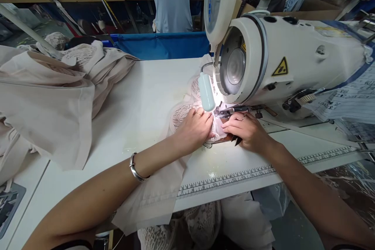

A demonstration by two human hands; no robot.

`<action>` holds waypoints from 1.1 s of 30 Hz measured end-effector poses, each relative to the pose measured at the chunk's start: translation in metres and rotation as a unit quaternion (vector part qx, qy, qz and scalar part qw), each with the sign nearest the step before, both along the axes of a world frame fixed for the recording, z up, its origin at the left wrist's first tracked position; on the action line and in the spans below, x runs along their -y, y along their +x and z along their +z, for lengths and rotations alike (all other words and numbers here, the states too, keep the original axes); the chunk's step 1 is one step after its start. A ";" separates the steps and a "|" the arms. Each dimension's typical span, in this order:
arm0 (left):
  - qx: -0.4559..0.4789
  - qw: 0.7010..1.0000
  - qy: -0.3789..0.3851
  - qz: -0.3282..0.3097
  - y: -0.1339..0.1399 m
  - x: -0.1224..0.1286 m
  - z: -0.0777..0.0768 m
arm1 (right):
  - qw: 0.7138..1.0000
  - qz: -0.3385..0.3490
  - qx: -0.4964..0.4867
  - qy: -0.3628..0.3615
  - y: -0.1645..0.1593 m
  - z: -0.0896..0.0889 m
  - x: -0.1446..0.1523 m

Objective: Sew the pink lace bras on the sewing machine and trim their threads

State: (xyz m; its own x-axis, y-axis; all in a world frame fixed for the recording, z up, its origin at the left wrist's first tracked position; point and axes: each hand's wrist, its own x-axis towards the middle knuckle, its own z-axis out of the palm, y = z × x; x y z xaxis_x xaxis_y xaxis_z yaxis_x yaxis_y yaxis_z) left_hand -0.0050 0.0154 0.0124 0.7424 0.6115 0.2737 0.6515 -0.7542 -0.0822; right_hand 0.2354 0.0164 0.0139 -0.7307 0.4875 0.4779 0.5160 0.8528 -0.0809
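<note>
A piece of pale pink lace fabric (182,116) lies under the head of a white sewing machine (281,58), lit by a small lamp (206,92). My left hand (195,129), fingers curled together, grips and presses the lace just left of the presser foot area. On the other side, my right hand (245,129) pinches the fabric's edge beside a metal attachment (234,111). Dark pointed tips (236,140), like those of thread snips, poke out below my right fingers. The needle itself is hidden. A sheer panel (158,191) of fabric hangs over the table's front edge under my left forearm.
Beige fabric pieces (49,105) are heaped on the left of the white table (137,97). A printed ruler strip (228,179) runs along the front edge. Lace pieces (202,222) lie on my lap. Beyond a blue cloth bin (164,46) sits a person in a light blue shirt (171,0).
</note>
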 end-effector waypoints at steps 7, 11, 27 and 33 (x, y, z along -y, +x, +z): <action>0.013 0.997 0.019 -0.080 0.002 0.000 0.003 | 0.999 0.005 -0.019 0.035 -0.001 -0.001 -0.001; 0.013 0.989 0.000 -0.148 0.004 0.002 0.001 | 0.999 0.002 -0.001 0.045 0.001 -0.003 -0.002; 0.021 0.996 -0.061 -0.063 -0.004 -0.009 -0.002 | 0.998 -0.007 -0.003 0.061 0.002 -0.003 -0.004; 0.024 0.993 -0.107 -0.047 -0.010 -0.020 0.001 | 0.998 -0.007 -0.018 0.064 0.003 -0.005 -0.005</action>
State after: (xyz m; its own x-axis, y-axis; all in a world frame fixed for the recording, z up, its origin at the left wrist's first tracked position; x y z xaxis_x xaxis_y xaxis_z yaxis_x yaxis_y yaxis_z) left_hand -0.0149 0.0354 0.0133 0.7881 0.5883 0.1812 0.5767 -0.8086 0.1167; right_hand 0.2385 0.0214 0.0086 -0.7056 0.4301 0.5631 0.5264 0.8502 0.0103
